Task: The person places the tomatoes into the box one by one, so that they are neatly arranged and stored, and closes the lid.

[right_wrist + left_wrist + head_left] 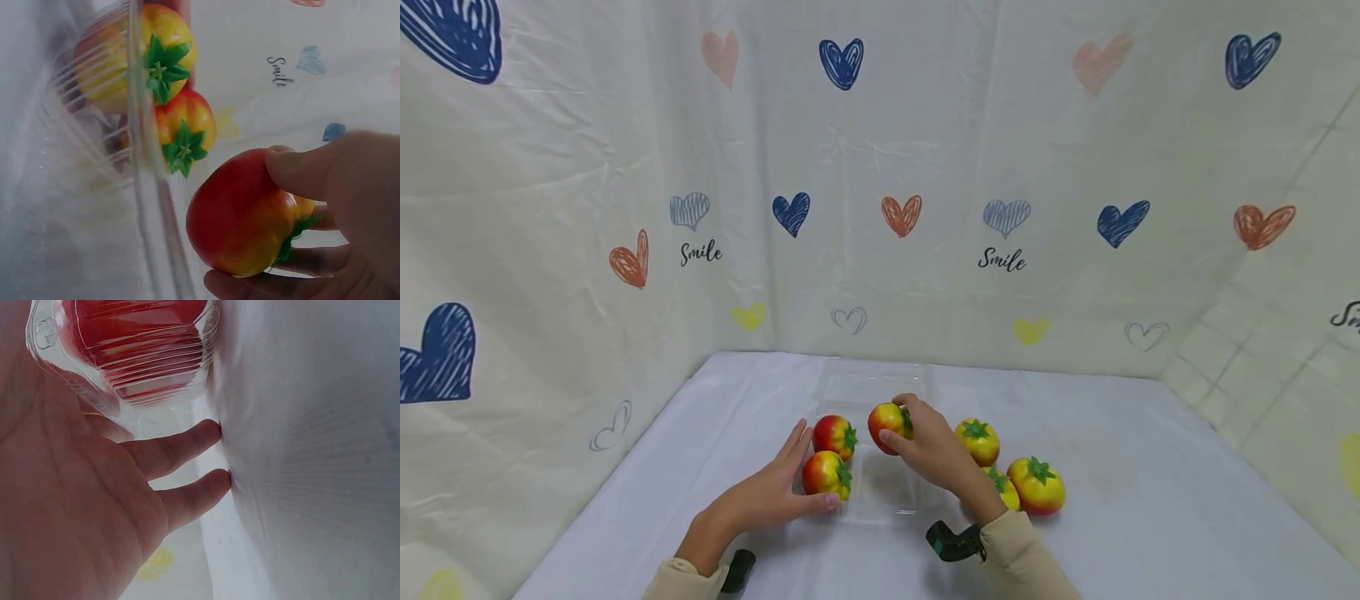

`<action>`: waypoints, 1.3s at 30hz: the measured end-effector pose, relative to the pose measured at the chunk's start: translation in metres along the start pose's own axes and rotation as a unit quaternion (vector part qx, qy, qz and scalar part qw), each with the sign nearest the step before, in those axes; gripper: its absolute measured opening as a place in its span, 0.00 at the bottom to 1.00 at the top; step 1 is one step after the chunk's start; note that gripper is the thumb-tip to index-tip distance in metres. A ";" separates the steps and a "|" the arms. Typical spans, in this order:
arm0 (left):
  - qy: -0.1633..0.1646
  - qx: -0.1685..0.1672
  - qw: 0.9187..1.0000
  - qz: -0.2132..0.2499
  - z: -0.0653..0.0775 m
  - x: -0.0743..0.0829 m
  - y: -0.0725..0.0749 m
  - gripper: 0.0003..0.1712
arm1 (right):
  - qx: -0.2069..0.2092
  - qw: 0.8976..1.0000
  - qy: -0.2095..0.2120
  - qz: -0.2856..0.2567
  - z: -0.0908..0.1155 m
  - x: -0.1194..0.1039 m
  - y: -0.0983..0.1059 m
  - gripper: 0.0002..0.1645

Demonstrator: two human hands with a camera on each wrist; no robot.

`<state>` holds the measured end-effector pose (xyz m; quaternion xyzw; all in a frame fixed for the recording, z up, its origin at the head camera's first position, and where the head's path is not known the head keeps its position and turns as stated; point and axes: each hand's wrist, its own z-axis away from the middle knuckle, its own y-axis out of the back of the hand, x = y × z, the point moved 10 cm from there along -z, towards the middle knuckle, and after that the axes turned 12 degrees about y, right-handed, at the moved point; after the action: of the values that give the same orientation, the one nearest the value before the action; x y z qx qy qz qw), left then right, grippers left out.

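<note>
In the head view, a clear plastic box (887,507) lies on the table with two red-and-yellow tomatoes (823,475) along its left side. My left hand (767,500) is spread against that side, thumb at the near corner. The left wrist view shows the box wall (156,381) beside the palm and two fingertips (209,428) touching the cloth. My right hand (936,450) grips another tomato (883,425) between thumb and fingers, over the box. Seen from the right wrist, this tomato (234,219) hangs near the box rim (147,206), its green leaves towards the palm.
Several more tomatoes (1036,487) sit on the white tablecloth (1150,500) to the right of the box, close to my right forearm. The box's transparent lid (876,377) reaches back towards the heart-printed curtain (925,283) behind the table.
</note>
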<state>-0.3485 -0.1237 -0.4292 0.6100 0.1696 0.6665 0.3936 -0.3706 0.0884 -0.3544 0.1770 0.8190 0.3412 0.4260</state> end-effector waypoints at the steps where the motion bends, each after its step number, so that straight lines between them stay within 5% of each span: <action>1: -0.001 0.000 1.000 0.000 0.000 0.000 0.000 0.73 | -0.003 1.000 0.000 0.001 0.000 0.000 -0.003 0.29; 39: -0.014 -0.004 1.000 -0.003 0.004 0.004 0.001 0.72 | -0.012 0.999 -0.041 0.016 -0.002 0.008 -0.043 0.34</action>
<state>-0.3446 -0.1223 -0.4253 0.6171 0.1637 0.6574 0.4003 -0.3768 0.0620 -0.3891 0.1986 0.7937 0.3502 0.4559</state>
